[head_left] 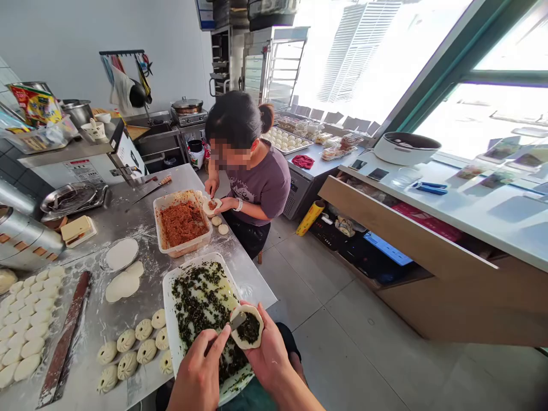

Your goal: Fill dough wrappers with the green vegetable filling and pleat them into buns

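My right hand (272, 351), palm up, cups a round dough wrapper (256, 343) with dark green chopped filling in its middle. In my left hand (201, 365), closed fingers grip a small metal spatula (238, 321); its blade rests at the filling and its handle is mostly hidden. Below both hands lies a white tub (168, 297) of chopped greens, oily at the bottom. Pleated buns (127, 341) stand in rows on the floured steel table, left of the tub.
A co-worker (261, 177) across the corner holds another wrapper beside a tub of reddish filling (182, 222). Flat dough rounds (32, 319), a long brown wooden strip (66, 337), rolled wrappers (124, 282) and a knife (149, 189) lie on the table. An open drawer (411, 222) juts out at right.
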The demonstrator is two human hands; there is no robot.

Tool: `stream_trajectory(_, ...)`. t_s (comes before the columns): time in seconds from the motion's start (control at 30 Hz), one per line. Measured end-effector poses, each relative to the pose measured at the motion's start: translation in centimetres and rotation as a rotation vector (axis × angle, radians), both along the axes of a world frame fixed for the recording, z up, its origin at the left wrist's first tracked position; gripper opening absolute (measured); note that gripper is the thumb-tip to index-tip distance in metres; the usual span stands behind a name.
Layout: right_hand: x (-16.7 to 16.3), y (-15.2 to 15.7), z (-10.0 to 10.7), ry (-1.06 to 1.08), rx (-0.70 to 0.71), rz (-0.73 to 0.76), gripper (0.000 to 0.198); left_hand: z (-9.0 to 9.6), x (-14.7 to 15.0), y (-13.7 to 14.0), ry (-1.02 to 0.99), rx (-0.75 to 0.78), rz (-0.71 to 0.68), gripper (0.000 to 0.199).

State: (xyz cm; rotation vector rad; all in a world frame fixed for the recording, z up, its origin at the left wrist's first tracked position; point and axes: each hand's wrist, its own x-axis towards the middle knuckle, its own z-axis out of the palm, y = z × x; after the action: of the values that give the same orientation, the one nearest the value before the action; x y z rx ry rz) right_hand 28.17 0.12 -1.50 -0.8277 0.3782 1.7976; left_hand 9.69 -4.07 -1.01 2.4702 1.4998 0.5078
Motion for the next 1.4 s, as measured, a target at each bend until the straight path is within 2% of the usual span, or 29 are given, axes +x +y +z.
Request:
stream_trajectory(0.1,2.5,-0.2,0.0,-0.045,0.009,0.069,0.026,0.0,-1.4,0.7,-0.04,-0.212,0.126,0.051)
stream_trajectory(0.17,4.4,-0.4,-0.2,-0.027,0.054,0.099,0.032,-0.5,-2.2,1.3,-0.019,-0.4,0.215,0.046)
stream_trajectory(0.27,6.0,-0.8,-0.9,-0.071,0.085,0.127,0.026,-1.1,-2.2,1.9,-0.015,-0.618,0.228,0.038)
stream_trajectory(0.33,5.8,-1.2,-1.5,-0.129,0.094,0.162,0.028,-0.7,-1.5,2.1,-0.093,-0.651,0.22,0.032)
stream_trajectory(0.43,4.1,-1.9,-1.7,-0.097,0.096,0.201,0.036,1.4,0.1,2.6,-0.241,-0.645,0.257,0.031)
stream_trajectory(0.53,2.2,-2.4,-1.0,-0.006,0.1,0.267,0.043,3.7,1.5,3.8,-0.381,-0.702,0.239,0.037)
stream_trajectory(0.6,1.4,-2.7,-0.2,0.039,0.163,0.334,0.047,4.6,2.1,4.7,-0.425,-0.737,0.189,0.036)
stream_trajectory(0.73,1.1,-3.4,0.7,-0.078,0.318,0.37,0.043,5.6,2.3,5.1,-0.427,-0.716,0.196,0.033)
stream_trajectory(0.87,0.7,-4.0,0.4,-0.185,0.436,0.361,0.037,5.6,2.2,4.2,-0.442,-0.656,0.202,0.026)
stream_trajectory(1.07,-0.5,-4.1,-0.5,-0.324,0.47,0.328,0.034,4.9,1.9,3.5,-0.396,-0.529,0.144,0.024)
stream_trajectory(1.23,-0.6,-3.9,0.0,-0.429,0.505,0.375,0.034,4.8,1.6,3.1,-0.375,-0.459,0.11,0.033)
stream_trajectory(1.4,-0.4,-3.7,0.3,-0.529,0.574,0.443,0.027,4.9,1.2,2.9,-0.332,-0.419,0.096,0.031)
